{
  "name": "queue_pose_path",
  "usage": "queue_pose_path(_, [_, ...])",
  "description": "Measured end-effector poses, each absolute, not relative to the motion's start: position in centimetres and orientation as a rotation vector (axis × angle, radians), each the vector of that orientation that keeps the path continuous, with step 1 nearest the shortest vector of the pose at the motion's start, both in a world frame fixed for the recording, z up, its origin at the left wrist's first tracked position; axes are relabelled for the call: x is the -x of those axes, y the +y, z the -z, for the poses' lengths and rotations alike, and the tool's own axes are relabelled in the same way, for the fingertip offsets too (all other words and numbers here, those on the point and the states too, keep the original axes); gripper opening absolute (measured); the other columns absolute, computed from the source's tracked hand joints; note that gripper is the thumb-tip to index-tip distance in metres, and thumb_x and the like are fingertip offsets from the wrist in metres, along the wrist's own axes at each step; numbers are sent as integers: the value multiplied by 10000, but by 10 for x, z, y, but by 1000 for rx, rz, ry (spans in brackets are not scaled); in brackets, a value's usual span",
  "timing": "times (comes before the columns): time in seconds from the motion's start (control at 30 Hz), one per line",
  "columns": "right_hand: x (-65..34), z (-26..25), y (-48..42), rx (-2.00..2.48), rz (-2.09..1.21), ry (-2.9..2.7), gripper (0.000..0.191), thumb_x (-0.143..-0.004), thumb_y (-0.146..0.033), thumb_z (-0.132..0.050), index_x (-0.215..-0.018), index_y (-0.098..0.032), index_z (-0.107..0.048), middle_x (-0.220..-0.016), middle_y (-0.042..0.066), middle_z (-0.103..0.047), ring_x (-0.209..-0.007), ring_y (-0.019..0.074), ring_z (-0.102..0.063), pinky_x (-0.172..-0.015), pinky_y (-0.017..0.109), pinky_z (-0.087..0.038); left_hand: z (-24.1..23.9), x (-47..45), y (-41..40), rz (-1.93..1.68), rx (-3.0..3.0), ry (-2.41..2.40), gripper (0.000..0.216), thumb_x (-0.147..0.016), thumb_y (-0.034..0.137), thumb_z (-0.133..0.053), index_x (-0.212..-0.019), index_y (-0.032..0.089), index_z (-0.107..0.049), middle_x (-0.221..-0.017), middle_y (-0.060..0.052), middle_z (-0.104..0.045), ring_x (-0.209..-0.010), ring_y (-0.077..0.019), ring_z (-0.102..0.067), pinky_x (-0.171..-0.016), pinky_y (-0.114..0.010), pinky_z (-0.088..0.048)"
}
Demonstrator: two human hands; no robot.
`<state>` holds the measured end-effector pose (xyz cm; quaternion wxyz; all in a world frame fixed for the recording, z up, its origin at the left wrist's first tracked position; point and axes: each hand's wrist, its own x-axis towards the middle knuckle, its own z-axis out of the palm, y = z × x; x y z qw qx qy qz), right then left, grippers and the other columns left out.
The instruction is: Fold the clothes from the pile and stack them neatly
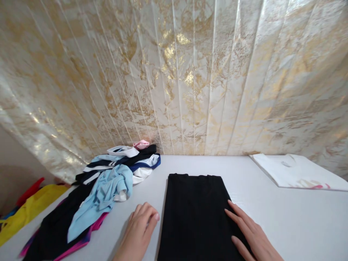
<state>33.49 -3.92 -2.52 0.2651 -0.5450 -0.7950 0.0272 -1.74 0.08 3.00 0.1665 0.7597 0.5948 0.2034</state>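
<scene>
A folded black garment [195,217] lies flat as a neat rectangle in the lower middle, its near end cut off by the frame. My right hand [248,230] rests on its right edge with fingers stretched out and apart. Just left of the garment is my left hand [143,224], apart from it, its fingers curled in and the thumb alongside. No cloth shows in that hand, though the fingertips are hidden beneath it.
A loose heap of clothes with a light blue garment [108,192] on it covers the left of the white table [299,224]. A folded white shirt [301,172] lies at the back right. Yellow cloth [38,203] shows beyond the left edge. A gold-patterned curtain [185,79] hangs behind.
</scene>
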Motion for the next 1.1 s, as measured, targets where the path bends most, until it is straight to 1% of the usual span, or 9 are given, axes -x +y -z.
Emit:
queue_pose_path(0.13, [-336, 27, -38, 1468, -64, -2156, 503, -926, -349, -485, -1422, -293, -417, -1517, 56, -369, -1318, 284, -451, -1017, 432, -491, -32, -2, -1, -462, -2198, 1790, 212, -945, 324, -436, -798, 218, -545, -859, -27, -596, -833, -212, -542, -758, -334, -374])
queue_pose_path(0.33, [-338, 30, -36, 1451, -24, -2183, 526, -923, -334, -495, -1436, -305, -385, -1517, 57, -368, -1314, 281, -457, -1001, 427, -507, -38, -2, 15, -295, -2264, 1907, 297, -975, 174, -312, -777, 208, -531, -808, -35, -594, -805, -215, -565, -725, -312, -360])
queue_pose_path(0.57, [-340, 35, -33, 1442, -10, -2198, 537, -918, -329, -502, -1439, -310, -374, -1517, 70, -368, -1308, 293, -462, -989, 444, -512, -47, 35, 34, -302, -2266, 2083, 332, -964, 226, -319, -678, 222, -487, -688, -28, -596, -718, -214, -584, -688, -306, -347])
queue_pose_path(0.63, [-339, 31, -33, 1445, -40, -2181, 525, -917, -329, -498, -1430, -308, -388, -1512, 72, -377, -1306, 300, -463, -998, 454, -503, -53, 41, 36, -398, -2271, 2085, 362, -963, 274, -311, -640, 226, -467, -665, -35, -594, -686, -218, -572, -679, -318, -349])
queue_pose_path(0.7, [-335, 22, -36, 1436, -61, -2147, 513, -921, -314, -488, -1424, -314, -391, -1508, 68, -384, -1316, 301, -451, -1012, 459, -489, -56, 37, 34, -601, -2257, 1993, 312, -946, 298, -335, -682, 225, -484, -710, -35, -602, -712, -213, -573, -695, -316, -381])
queue_pose_path(0.8, [-323, -1, -39, 1355, -86, -2141, 513, -932, -250, -460, -1428, -329, -356, -1506, 56, -386, -1349, 275, -411, -1039, 443, -464, -57, 6, 23, -835, -2184, 1673, 137, -891, 221, -405, -939, 224, -534, -926, -31, -619, -873, -192, -593, -771, -293, -441])
queue_pose_path(0.87, [-310, -16, -39, 1269, -120, -2176, 514, -935, -204, -442, -1424, -329, -344, -1480, 54, -426, -1349, 244, -415, -1043, 413, -462, -55, -23, 15, -793, -2170, 1464, 222, -859, 147, -446, -1046, 240, -522, -1037, -20, -601, -951, -172, -587, -815, -275, -450])
queue_pose_path(1.0, [-284, -29, -27, 1258, -272, -2206, 446, -933, -165, -410, -1363, -281, -427, -1408, 65, -511, -1310, 210, -466, -1040, 387, -466, -51, -66, 13, -552, -2312, 1401, 193, -825, 57, -518, -923, 218, -556, -979, -11, -586, -925, -189, -564, -802, -302, -439])
queue_pose_path(1.1, [-272, -25, -18, 1323, -407, -2164, 404, -921, -160, -402, -1306, -250, -485, -1376, 78, -533, -1284, 210, -490, -1050, 404, -455, -46, -70, 20, -448, -2378, 1464, 195, -810, 31, -559, -903, 201, -577, -964, -18, -586, -929, -211, -545, -801, -332, -428])
